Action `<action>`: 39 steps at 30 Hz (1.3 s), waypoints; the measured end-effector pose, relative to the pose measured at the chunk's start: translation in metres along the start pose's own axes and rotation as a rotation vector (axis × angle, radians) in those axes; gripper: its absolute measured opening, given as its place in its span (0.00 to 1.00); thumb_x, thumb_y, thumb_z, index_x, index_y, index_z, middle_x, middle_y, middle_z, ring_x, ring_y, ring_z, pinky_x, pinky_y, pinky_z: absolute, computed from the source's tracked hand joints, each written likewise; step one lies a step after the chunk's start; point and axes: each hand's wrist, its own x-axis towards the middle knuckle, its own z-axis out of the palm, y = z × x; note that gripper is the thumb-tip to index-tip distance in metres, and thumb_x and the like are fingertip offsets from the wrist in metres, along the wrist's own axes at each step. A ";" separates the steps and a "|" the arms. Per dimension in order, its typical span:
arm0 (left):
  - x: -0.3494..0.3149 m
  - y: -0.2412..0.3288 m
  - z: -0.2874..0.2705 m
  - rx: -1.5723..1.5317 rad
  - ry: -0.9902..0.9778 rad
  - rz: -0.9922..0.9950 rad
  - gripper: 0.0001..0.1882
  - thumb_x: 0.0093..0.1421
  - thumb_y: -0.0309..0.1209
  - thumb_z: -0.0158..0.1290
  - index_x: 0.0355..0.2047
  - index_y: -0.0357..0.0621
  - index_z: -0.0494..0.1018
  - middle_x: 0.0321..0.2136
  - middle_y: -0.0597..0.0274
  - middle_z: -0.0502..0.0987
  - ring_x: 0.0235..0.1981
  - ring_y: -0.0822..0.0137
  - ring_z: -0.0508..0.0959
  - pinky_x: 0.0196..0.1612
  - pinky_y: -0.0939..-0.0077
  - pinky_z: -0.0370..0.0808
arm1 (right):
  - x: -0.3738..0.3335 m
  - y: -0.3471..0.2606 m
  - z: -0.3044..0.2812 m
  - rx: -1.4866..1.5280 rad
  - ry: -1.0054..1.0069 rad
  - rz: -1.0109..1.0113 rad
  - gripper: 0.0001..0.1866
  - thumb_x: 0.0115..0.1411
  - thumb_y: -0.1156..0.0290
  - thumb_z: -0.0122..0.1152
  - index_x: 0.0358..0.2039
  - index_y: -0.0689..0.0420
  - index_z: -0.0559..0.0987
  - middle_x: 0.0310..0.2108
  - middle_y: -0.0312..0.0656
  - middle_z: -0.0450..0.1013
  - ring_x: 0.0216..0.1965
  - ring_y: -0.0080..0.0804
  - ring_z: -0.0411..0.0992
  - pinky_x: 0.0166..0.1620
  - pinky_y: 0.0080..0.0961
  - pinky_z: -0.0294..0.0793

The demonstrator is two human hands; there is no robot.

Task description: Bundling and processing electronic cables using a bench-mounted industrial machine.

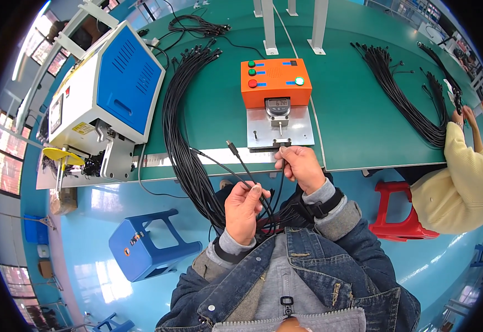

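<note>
Open worktop [352,113] lies between the orange box [277,77] and the right-hand cables [399,94]; leftward, a thick cable bundle [175,110] (draped over the edge) bars the way.

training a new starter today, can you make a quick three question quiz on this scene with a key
1. Which hand is at the front edge of the metal plate below the orange box?
2. True or false: the red stool is to the right of the blue stool.
3. What does the left hand hold? A) a screwdriver B) black cables C) a yellow cloth

Key: 1. The right hand. 2. True. 3. B.
</note>
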 end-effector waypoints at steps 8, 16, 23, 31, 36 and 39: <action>0.000 0.000 0.002 0.002 -0.001 -0.028 0.03 0.55 0.28 0.47 0.29 0.43 0.66 0.22 0.60 0.73 0.14 0.81 0.63 0.16 0.91 0.57 | -0.010 -0.002 -0.008 -0.177 -0.080 0.022 0.13 0.53 0.63 0.50 0.22 0.61 0.74 0.16 0.38 0.70 0.11 0.18 0.62 0.13 0.17 0.60; 0.000 -0.001 0.006 0.059 -0.029 -0.106 0.04 0.54 0.28 0.49 0.28 0.43 0.66 0.22 0.61 0.73 0.15 0.81 0.63 0.18 0.92 0.59 | -0.037 -0.022 -0.006 -0.838 -0.186 -0.513 0.17 0.52 0.60 0.53 0.27 0.64 0.74 0.19 0.40 0.71 0.14 0.22 0.65 0.16 0.18 0.63; 0.000 -0.008 0.011 0.171 -0.211 -0.205 0.05 0.54 0.29 0.49 0.27 0.42 0.67 0.22 0.63 0.73 0.15 0.82 0.63 0.18 0.93 0.59 | -0.031 -0.033 -0.005 0.103 -0.274 -0.080 0.17 0.55 0.61 0.50 0.32 0.64 0.73 0.22 0.38 0.71 0.15 0.17 0.62 0.16 0.12 0.59; 0.001 -0.010 0.010 0.169 -0.228 -0.244 0.05 0.55 0.30 0.48 0.27 0.41 0.68 0.22 0.63 0.73 0.15 0.83 0.63 0.18 0.93 0.59 | -0.023 -0.018 -0.005 0.326 -0.267 0.051 0.13 0.56 0.65 0.49 0.29 0.63 0.74 0.18 0.33 0.68 0.14 0.11 0.59 0.15 0.09 0.57; 0.002 -0.001 0.008 0.163 -0.020 -0.160 0.06 0.55 0.30 0.48 0.28 0.41 0.68 0.21 0.63 0.73 0.15 0.82 0.64 0.19 0.92 0.60 | -0.012 -0.003 -0.007 -0.029 -0.011 -0.054 0.12 0.56 0.66 0.49 0.27 0.63 0.74 0.17 0.35 0.69 0.13 0.13 0.60 0.14 0.10 0.58; -0.001 -0.001 0.007 0.136 -0.070 -0.179 0.06 0.54 0.30 0.48 0.28 0.41 0.68 0.21 0.63 0.73 0.15 0.82 0.65 0.19 0.92 0.61 | -0.008 0.003 -0.005 -0.114 0.034 -0.106 0.12 0.57 0.67 0.46 0.25 0.62 0.72 0.17 0.36 0.69 0.11 0.14 0.60 0.14 0.10 0.58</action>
